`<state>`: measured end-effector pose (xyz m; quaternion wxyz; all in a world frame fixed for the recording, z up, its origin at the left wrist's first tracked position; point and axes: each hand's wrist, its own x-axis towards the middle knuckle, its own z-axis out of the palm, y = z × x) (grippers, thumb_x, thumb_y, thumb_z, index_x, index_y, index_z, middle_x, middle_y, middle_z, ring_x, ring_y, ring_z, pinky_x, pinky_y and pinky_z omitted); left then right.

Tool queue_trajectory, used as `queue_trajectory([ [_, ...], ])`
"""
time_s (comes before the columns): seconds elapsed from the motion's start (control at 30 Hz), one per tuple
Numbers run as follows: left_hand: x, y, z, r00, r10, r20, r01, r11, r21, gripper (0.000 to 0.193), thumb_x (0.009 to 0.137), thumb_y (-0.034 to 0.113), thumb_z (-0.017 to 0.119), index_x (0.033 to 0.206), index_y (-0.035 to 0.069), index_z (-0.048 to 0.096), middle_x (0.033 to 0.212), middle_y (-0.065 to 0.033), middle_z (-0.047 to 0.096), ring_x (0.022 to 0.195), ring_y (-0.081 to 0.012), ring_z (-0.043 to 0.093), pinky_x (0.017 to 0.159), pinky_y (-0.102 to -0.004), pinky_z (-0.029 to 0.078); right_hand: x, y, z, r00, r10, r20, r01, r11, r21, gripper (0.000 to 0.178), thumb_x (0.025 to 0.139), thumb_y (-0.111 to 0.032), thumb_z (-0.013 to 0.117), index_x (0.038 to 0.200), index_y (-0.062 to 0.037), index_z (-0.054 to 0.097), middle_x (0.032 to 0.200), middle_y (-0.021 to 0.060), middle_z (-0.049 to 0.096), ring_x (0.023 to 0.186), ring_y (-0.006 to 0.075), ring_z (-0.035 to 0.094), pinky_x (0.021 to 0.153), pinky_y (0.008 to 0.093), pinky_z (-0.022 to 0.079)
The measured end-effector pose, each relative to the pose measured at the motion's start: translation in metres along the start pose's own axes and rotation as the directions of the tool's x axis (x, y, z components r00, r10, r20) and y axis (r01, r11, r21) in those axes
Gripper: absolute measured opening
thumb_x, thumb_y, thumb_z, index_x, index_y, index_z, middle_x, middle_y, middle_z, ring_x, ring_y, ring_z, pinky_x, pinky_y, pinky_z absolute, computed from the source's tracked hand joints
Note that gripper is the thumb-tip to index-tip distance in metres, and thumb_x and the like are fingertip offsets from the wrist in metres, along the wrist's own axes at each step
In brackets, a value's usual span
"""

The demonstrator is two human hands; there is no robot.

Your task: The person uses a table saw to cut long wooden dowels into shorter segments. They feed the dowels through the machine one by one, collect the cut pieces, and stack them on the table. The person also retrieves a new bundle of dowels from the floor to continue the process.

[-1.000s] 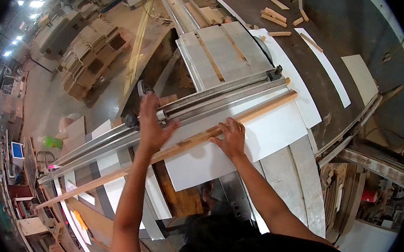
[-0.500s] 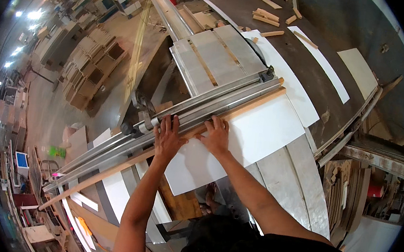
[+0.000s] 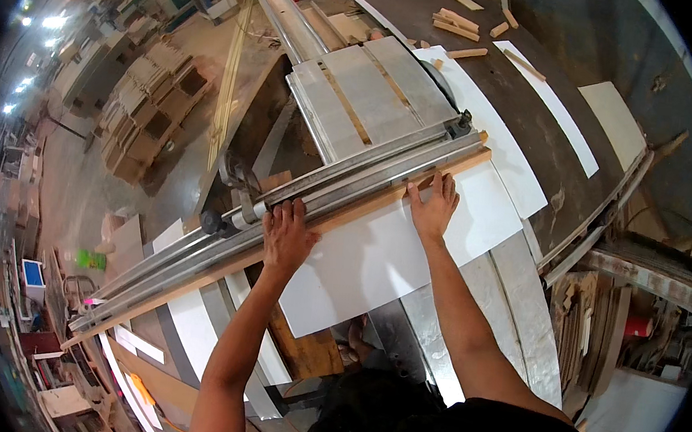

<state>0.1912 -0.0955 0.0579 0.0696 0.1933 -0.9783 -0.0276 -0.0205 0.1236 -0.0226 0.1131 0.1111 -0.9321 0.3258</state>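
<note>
A white rectangular panel (image 3: 365, 279) lies on the saw table with its far edge along a long wooden strip (image 3: 381, 193). The strip runs beside a metal fence rail (image 3: 339, 201). My left hand (image 3: 285, 239) rests at the panel's left far corner, fingers bent over the strip and rail, thumb out to the right. Farther right, my right hand (image 3: 434, 207) lies over the panel's far edge, its fingers apart and reaching onto the strip, thumb spread. Neither hand is wrapped round anything. A clamp-like stop with a black knob (image 3: 214, 222) sits on the rail by my left hand.
Beyond the rail is the grey slotted metal table (image 3: 373, 95). A dark bench (image 3: 550, 143) on the right carries white strips and several wood offcuts (image 3: 457, 24). White strips (image 3: 192, 326) lie at lower left. Stacked brown boards (image 3: 153, 113) stand on the floor.
My right hand has slid right along the strip and panel edge, away from my left hand. My left hand has stayed nearly in place. The panel has not visibly shifted.
</note>
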Motion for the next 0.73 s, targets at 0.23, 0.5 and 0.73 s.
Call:
queue_trajectory([
  [0.23, 0.005, -0.003, 0.017, 0.989, 0.045, -0.142, -0.038, 0.998, 0.047, 0.088, 0.073, 0.052, 0.08, 0.135, -0.002, 0.048, 0.124, -0.0179, 0.054, 0.116, -0.0341, 0.05, 0.105, -0.0479, 0.033, 0.002, -0.012, 0.001, 0.994, 0.105, 0.028, -0.106, 0.994, 0.013, 0.081, 0.084, -0.048, 0.071, 0.143, 0.0012, 0.047, 0.149, 0.0252, 0.044, 0.142, 0.0376, 0.035, 0.117, 0.0556, 0.024],
  [0.5, 0.01, 0.004, 0.027, 0.993, -0.052, -0.101, 0.043, 0.995, -0.087, 0.091, 0.069, 0.052, 0.082, 0.134, 0.0, 0.048, 0.13, -0.0162, 0.051, 0.122, -0.034, 0.047, 0.109, -0.0474, 0.031, 0.009, -0.008, 0.003, 0.985, 0.175, 0.013, -0.174, 0.983, -0.052, 0.081, 0.082, -0.043, 0.071, 0.141, 0.0026, 0.04, 0.146, 0.0199, 0.046, 0.141, 0.0352, 0.036, 0.118, 0.056, 0.021],
  [0.73, 0.012, 0.006, 0.024, 0.989, -0.145, 0.004, 0.145, 0.985, -0.091, 0.095, 0.069, 0.051, 0.084, 0.139, 0.002, 0.043, 0.136, -0.0163, 0.048, 0.13, -0.0346, 0.043, 0.112, -0.0473, 0.029, 0.01, -0.021, -0.011, 0.957, 0.234, 0.171, -0.233, 0.972, -0.031, 0.102, 0.082, -0.048, 0.071, 0.154, 0.0042, 0.02, 0.158, 0.0203, 0.033, 0.149, 0.0352, 0.024, 0.121, 0.0572, 0.012],
])
